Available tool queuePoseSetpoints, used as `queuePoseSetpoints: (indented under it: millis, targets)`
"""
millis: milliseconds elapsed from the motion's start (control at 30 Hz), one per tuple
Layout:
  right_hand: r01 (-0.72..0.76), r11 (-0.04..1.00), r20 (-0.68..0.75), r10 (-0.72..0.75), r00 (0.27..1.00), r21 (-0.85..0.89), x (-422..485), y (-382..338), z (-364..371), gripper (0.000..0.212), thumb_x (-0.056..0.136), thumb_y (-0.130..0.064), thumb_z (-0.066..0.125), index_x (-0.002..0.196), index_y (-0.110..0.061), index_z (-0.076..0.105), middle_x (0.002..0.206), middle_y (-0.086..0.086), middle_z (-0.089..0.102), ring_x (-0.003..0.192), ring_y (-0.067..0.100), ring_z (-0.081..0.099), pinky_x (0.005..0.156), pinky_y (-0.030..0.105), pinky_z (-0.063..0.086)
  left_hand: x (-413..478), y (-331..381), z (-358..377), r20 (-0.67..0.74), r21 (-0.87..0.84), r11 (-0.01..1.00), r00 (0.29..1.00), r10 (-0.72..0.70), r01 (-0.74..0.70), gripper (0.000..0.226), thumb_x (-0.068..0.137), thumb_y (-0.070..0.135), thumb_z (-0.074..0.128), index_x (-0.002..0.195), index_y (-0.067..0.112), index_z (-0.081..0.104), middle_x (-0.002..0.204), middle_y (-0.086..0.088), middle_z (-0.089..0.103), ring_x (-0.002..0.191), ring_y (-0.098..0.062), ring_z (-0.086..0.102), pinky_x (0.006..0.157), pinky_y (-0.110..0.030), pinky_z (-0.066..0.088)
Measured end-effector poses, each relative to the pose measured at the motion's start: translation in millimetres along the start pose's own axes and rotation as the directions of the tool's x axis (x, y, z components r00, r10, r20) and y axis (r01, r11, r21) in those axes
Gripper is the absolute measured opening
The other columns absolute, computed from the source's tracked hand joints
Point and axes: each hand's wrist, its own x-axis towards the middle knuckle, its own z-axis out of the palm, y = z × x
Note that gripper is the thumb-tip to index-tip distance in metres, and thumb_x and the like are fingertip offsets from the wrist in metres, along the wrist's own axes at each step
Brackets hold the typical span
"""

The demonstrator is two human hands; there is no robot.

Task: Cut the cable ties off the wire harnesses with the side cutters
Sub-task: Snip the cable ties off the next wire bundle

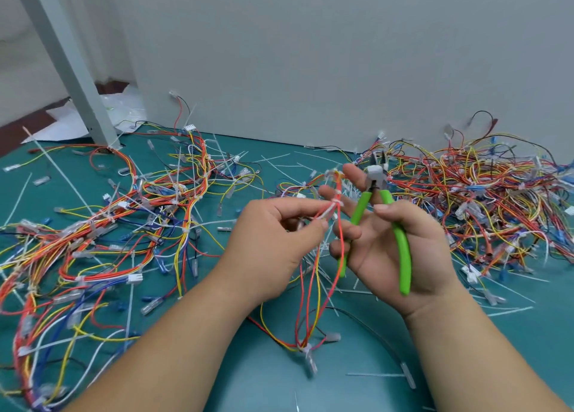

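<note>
Left hand (279, 234): thumb and forefinger pinch the thin red-and-yellow wire harness (339, 225), presenting its white plastic cable tie (336, 201) just beyond the fingertips. Right hand (385, 256): thumb pins the green-handled steel side cutters (403, 256) across half-open fingers, likely parked while the tie is positioned.

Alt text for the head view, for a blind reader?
A left hand pinches a red-and-yellow wire harness near its white cable tie, while the right hand holds green-handled side cutters beside it. Harness piles and cut ties cover the teal table.
</note>
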Motion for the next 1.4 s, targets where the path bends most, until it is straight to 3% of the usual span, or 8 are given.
queuePoseSetpoints:
  millis: [200,333,533,667,767,1067,1200,1400]
  targets:
    - [0.022,0.999,-0.032,-0.021,0.999,0.043,-1,-3,1,0.084,0.068,-0.019,0.071,0.149,-0.009,0.050,0.149,0.021,0.050,0.061,0.012,0.041,0.067,0.035,0.033,-4,-1,3,0.175,0.100,0.995,0.984,-0.010,-0.008,0.031,0.090,0.004,0.070,0.101,0.031,0.081,0.086,0.005,0.077,0.064,-0.030,0.047,0.063,-0.031,0.038]
    - [-0.006,0.998,-0.110,0.012,0.994,0.058,1,-2,-1,0.090,0.065,-0.016,0.071,0.152,-0.017,0.048,0.152,0.027,0.048,0.072,0.034,0.042,0.077,0.038,0.041,-5,-3,1,0.241,0.135,0.991,0.970,-0.017,-0.016,0.025,0.086,0.011,0.073,0.097,0.032,0.081,0.085,-0.003,0.077,0.070,-0.031,0.051,0.066,-0.034,0.041]
    - [0.013,1.000,-0.217,-0.008,0.976,0.021,4,3,-3,0.068,0.073,-0.016,0.050,0.142,-0.010,0.050,0.149,0.017,0.056,0.055,0.014,0.036,0.063,0.033,0.031,-7,-5,1,0.320,0.195,0.981,0.945,-0.071,0.007,0.013,0.082,0.028,0.078,0.093,0.033,0.080,0.064,0.019,0.061,0.058,-0.003,0.045,0.057,-0.013,0.037]
    - [0.143,0.990,-0.105,-0.141,0.984,0.011,0,2,1,0.093,0.064,-0.018,0.065,0.154,-0.011,0.042,0.151,0.008,0.055,0.063,0.013,0.034,0.067,0.034,0.032,1,-1,2,0.027,-0.038,0.972,0.972,-0.231,0.232,0.042,0.082,0.059,0.067,0.087,0.019,0.079,0.078,0.006,0.075,0.066,-0.009,0.063,0.060,-0.023,0.048]
    - [0.220,0.975,-0.012,-0.220,0.975,0.014,-3,-1,2,0.097,0.063,-0.020,0.070,0.155,-0.014,0.040,0.152,0.005,0.053,0.068,0.013,0.034,0.070,0.033,0.034,9,-3,-1,-0.136,-0.164,0.919,0.914,-0.381,0.359,0.041,0.094,0.053,0.061,0.090,0.015,0.076,0.079,0.000,0.075,0.071,-0.011,0.070,0.062,-0.025,0.050]
    - [0.213,0.970,0.062,-0.221,0.973,0.116,-2,-6,-2,0.059,0.085,-0.039,0.069,0.139,-0.021,0.053,0.129,-0.001,0.059,0.066,0.011,0.025,0.067,0.031,0.029,9,-6,-1,-0.168,-0.159,0.923,0.911,-0.376,0.351,0.017,0.094,0.044,0.065,0.089,0.034,0.078,0.095,0.018,0.076,0.093,-0.006,0.073,0.076,-0.029,0.052]
    - [0.227,0.965,0.062,-0.237,0.970,0.133,-3,-7,-4,0.055,0.078,-0.027,0.074,0.131,-0.025,0.056,0.124,-0.004,0.061,0.064,0.009,0.033,0.067,0.031,0.031,13,-2,-6,-0.336,-0.234,0.936,0.882,-0.330,0.261,0.027,0.096,0.037,0.065,0.123,0.030,0.066,0.111,0.016,0.072,0.107,-0.004,0.067,0.082,-0.030,0.052]
    - [0.264,0.956,0.012,-0.268,0.963,0.130,-3,-7,-4,0.053,0.076,-0.019,0.061,0.129,-0.025,0.057,0.125,-0.005,0.062,0.065,0.009,0.033,0.068,0.031,0.032,22,-10,-22,-0.391,-0.306,0.925,0.856,-0.338,0.225,0.061,0.098,0.029,0.063,0.152,0.022,0.036,0.094,0.002,0.073,0.069,-0.011,0.070,0.058,-0.026,0.048]
